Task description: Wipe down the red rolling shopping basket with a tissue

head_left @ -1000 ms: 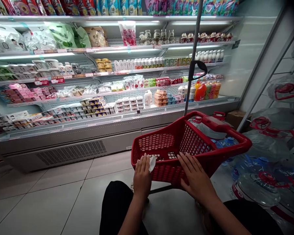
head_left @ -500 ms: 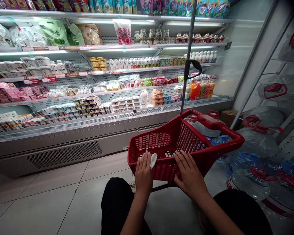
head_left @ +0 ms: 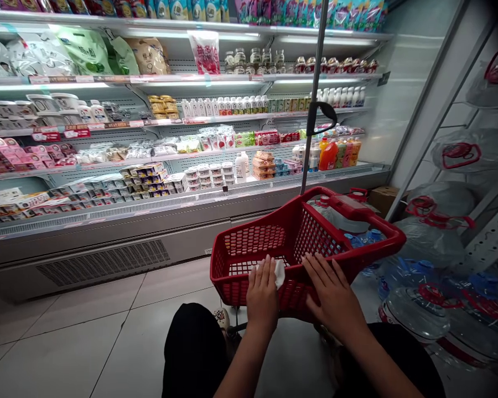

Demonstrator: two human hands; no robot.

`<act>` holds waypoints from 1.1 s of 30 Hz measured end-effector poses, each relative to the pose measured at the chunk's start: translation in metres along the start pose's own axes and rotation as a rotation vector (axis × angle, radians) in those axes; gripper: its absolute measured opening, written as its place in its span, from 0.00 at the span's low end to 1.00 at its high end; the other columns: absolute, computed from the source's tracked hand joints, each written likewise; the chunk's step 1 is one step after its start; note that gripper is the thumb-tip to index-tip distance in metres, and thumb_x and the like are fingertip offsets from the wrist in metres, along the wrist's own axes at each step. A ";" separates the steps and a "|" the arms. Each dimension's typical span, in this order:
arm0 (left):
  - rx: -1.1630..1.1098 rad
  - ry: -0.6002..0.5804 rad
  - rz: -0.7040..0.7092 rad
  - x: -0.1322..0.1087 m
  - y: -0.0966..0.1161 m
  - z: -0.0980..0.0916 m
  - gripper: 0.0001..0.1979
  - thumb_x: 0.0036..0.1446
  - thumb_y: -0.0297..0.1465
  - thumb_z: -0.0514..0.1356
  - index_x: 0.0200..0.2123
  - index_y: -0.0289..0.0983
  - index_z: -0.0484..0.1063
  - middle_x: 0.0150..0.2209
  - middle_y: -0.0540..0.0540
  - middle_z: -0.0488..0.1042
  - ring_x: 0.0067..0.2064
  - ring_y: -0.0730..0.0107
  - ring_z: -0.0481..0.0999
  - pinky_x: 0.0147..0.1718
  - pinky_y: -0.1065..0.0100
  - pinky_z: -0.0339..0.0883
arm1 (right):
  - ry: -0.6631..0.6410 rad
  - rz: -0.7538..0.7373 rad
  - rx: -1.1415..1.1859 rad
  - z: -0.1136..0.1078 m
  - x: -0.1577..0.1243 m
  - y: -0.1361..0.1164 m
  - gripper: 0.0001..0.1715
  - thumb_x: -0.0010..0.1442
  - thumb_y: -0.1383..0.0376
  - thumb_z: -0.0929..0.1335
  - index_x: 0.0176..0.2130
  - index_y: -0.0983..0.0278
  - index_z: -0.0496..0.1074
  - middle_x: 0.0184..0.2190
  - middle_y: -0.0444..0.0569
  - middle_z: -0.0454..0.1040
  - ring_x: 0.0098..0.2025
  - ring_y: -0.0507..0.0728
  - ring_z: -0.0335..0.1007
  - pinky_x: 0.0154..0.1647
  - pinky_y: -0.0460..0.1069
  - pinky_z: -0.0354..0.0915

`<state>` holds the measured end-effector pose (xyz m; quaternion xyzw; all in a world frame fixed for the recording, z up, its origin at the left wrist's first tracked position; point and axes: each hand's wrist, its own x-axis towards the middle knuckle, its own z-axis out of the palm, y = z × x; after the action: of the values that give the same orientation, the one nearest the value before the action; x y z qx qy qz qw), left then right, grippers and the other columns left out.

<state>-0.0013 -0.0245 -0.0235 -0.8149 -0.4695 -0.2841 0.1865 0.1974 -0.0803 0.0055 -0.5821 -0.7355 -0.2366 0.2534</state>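
Note:
A red plastic shopping basket (head_left: pixel 249 246) on wheels stands on the floor in front of me, tilted, with nothing visible inside. My left hand (head_left: pixel 262 293) presses a small white cloth (head_left: pixel 279 272) flat against the basket's near rim. My right hand (head_left: pixel 334 290) lies flat on the near wall just to the right, fingers stretched out and holding nothing. The basket's grey pull handle (head_left: pixel 315 94) rises straight up from its far side.
A long open chiller (head_left: pixel 149 166) with shelves of dairy, drinks and packets fills the wall ahead. Large water jugs with red handles (head_left: pixel 435 232) are stacked at the right, close behind the basket. A cardboard box (head_left: pixel 384 198) sits near the corner. Tiled floor (head_left: pixel 87 342) spreads left.
My left hand has slid the white cloth to the right along the basket's near rim, closer to my right hand. The basket has shifted slightly left in view.

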 end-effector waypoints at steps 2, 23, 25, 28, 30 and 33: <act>-0.022 0.000 0.033 0.011 0.021 0.005 0.35 0.65 0.20 0.49 0.74 0.35 0.53 0.73 0.42 0.56 0.73 0.60 0.58 0.69 0.53 0.60 | 0.003 0.009 0.007 0.003 -0.001 -0.001 0.54 0.60 0.65 0.64 0.77 0.62 0.37 0.74 0.50 0.55 0.75 0.65 0.50 0.76 0.65 0.43; -0.082 0.017 0.172 0.047 0.069 0.012 0.32 0.67 0.21 0.50 0.73 0.34 0.56 0.74 0.44 0.56 0.73 0.67 0.58 0.69 0.61 0.59 | 0.028 -0.031 -0.033 -0.020 -0.004 0.028 0.48 0.62 0.69 0.62 0.76 0.67 0.42 0.73 0.52 0.58 0.74 0.60 0.52 0.77 0.63 0.43; -0.090 0.005 0.199 0.045 0.057 0.010 0.32 0.67 0.21 0.50 0.73 0.34 0.54 0.74 0.45 0.56 0.73 0.68 0.57 0.70 0.61 0.58 | 0.032 -0.018 -0.026 -0.026 -0.007 0.032 0.47 0.64 0.69 0.62 0.76 0.67 0.42 0.73 0.53 0.58 0.74 0.60 0.52 0.77 0.63 0.43; -0.092 -0.015 0.159 0.043 0.048 0.011 0.33 0.66 0.20 0.49 0.73 0.34 0.54 0.74 0.43 0.56 0.73 0.66 0.58 0.70 0.59 0.58 | 0.075 0.032 -0.023 -0.034 -0.009 0.037 0.45 0.66 0.67 0.62 0.76 0.65 0.43 0.74 0.53 0.56 0.75 0.61 0.50 0.76 0.64 0.44; -0.091 -0.022 0.119 0.047 0.056 0.016 0.32 0.66 0.21 0.49 0.73 0.33 0.54 0.73 0.42 0.57 0.72 0.64 0.59 0.69 0.58 0.59 | 0.082 0.017 -0.028 -0.037 -0.007 0.038 0.45 0.66 0.69 0.62 0.76 0.62 0.44 0.75 0.52 0.54 0.75 0.62 0.49 0.76 0.64 0.44; -0.098 -0.024 0.166 0.059 0.079 0.025 0.33 0.68 0.24 0.51 0.74 0.34 0.51 0.73 0.41 0.57 0.73 0.62 0.58 0.69 0.56 0.60 | 0.036 -0.114 -0.020 -0.034 0.006 0.038 0.45 0.65 0.72 0.61 0.76 0.59 0.45 0.76 0.48 0.51 0.76 0.60 0.47 0.76 0.62 0.45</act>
<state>0.0984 -0.0099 -0.0081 -0.8626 -0.3880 -0.2805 0.1636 0.2367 -0.0902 0.0371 -0.5373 -0.7605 -0.2684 0.2468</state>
